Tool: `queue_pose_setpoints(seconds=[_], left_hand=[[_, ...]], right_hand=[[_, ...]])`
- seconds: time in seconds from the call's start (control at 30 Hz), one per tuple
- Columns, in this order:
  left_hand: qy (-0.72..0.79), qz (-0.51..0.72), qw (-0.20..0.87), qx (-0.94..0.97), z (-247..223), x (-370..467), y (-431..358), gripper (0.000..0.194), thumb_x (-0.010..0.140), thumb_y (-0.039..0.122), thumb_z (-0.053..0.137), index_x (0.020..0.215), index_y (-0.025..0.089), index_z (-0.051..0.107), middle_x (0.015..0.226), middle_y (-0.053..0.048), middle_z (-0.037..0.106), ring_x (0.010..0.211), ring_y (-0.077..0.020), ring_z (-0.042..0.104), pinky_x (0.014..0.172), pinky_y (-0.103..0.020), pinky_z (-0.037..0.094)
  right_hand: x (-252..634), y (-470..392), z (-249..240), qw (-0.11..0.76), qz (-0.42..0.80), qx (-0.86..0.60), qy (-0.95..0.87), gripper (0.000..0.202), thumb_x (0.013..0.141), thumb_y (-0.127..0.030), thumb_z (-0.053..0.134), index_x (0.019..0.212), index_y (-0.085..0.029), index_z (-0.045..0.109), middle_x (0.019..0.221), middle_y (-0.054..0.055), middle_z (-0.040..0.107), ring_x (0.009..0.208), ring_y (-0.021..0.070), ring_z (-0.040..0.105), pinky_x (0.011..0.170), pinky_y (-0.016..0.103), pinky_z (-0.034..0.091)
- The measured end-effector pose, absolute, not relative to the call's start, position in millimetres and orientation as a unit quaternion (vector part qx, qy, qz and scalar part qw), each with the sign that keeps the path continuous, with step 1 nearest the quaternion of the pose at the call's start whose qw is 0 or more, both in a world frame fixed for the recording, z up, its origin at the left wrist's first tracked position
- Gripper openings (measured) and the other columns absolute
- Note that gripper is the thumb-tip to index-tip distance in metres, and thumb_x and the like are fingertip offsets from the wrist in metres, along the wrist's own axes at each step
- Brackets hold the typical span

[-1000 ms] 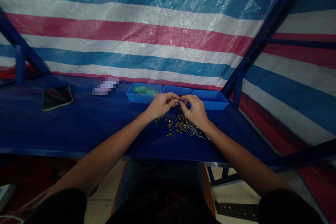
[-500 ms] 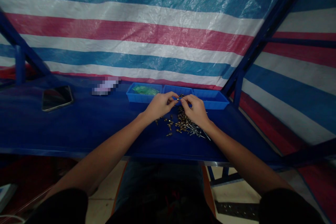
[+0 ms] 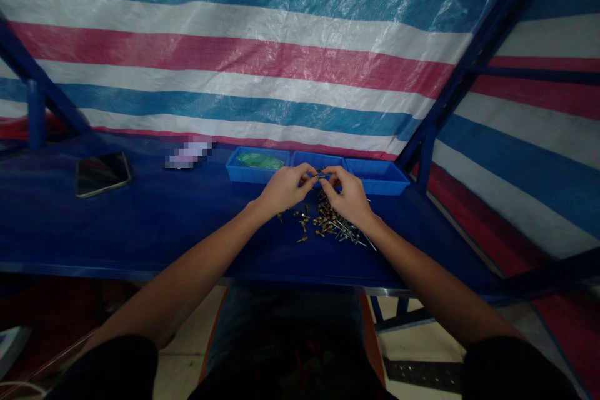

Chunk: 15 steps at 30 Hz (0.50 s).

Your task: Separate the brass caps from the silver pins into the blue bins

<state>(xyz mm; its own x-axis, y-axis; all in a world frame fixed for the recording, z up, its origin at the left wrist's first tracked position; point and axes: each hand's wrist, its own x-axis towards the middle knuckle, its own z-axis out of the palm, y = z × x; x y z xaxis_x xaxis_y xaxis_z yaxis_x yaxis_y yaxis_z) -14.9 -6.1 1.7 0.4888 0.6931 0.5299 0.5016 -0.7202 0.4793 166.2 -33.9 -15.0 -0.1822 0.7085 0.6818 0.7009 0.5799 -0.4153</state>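
My left hand (image 3: 287, 189) is closed in a pinch on a small brass-coloured metal part (image 3: 317, 176), held just above the front of the blue trays. My right hand (image 3: 347, 194) meets it fingertip to fingertip, thumb and index finger bent around the part's other end. Fingers cover most of the part, so its exact shape is hidden. Below and partly behind my right hand lies a heap of small brass-coloured metal parts (image 3: 323, 220) mixed with thin silver pins (image 3: 347, 230). Several loose brass-coloured pieces (image 3: 302, 239) are scattered left of the heap.
Three joined blue trays stand along the back; the left tray (image 3: 248, 176) holds a green plastic bag (image 3: 260, 160), and the right tray (image 3: 379, 186) sits near a blue frame post (image 3: 425, 159). A phone (image 3: 103, 174) lies on the blue tabletop (image 3: 154, 219). Striped sheeting (image 3: 244, 56) hangs behind.
My right thumb and index finger have shifted around the small part, the index finger now higher and reaching further left. My left hand stays nearly still.
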Motion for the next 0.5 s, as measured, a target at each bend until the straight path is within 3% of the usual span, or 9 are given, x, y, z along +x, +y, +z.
queue_pose_setpoints(seconds=[0.5], left_hand=[[0.322, 0.352, 0.119, 0.871, 0.0, -15.8, -4.5, 0.021, 0.088, 0.026, 0.054, 0.104, 0.017, 0.065, 0.075, -0.002, 0.072, 0.063, -0.0139, 0.064, 0.060, -0.025, 0.043]], right_hand=[[165.3, -36.8, -9.5, 0.442, 0.002, -0.446, -0.778, 0.023, 0.093, -0.034, 0.046, 0.080, -0.021, 0.060, 0.074, 0.003, 0.060, 0.074, 0.0181, 0.057, 0.069, 0.030, 0.042]])
